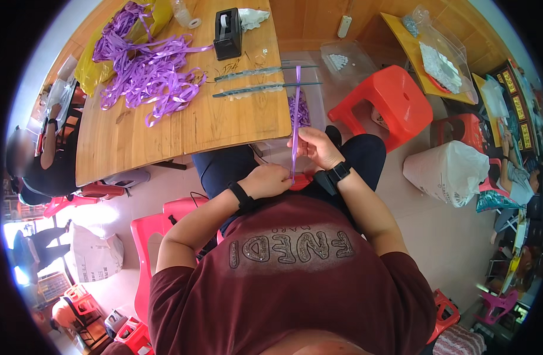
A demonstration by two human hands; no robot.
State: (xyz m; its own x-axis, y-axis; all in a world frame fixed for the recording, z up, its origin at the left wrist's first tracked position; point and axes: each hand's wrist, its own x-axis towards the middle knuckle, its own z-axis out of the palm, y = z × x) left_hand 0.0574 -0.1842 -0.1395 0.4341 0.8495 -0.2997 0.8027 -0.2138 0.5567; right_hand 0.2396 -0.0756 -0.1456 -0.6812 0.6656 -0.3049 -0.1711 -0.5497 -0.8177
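Note:
A narrow purple ribbon (296, 112) runs from the far dark rod down toward my lap, just beyond the table's right edge. My left hand (272, 180) is closed in a pinch at its lower end, close to my body. Higher up, my right hand (318, 148) has its fingers curled around the same strip. Two thin dark rods (248, 90) are taped to the tabletop and stick out past its edge. Beneath them stands a clear plastic bin (316, 89) with purple pieces (301, 111) in it.
The wooden table (236, 127) bears a tangled heap of purple ribbon (156, 74), a yellow bag (91, 65) and a black tape dispenser (227, 34). A red stool (389, 97) and a white sack (446, 171) stand to the right. Other people work at both sides.

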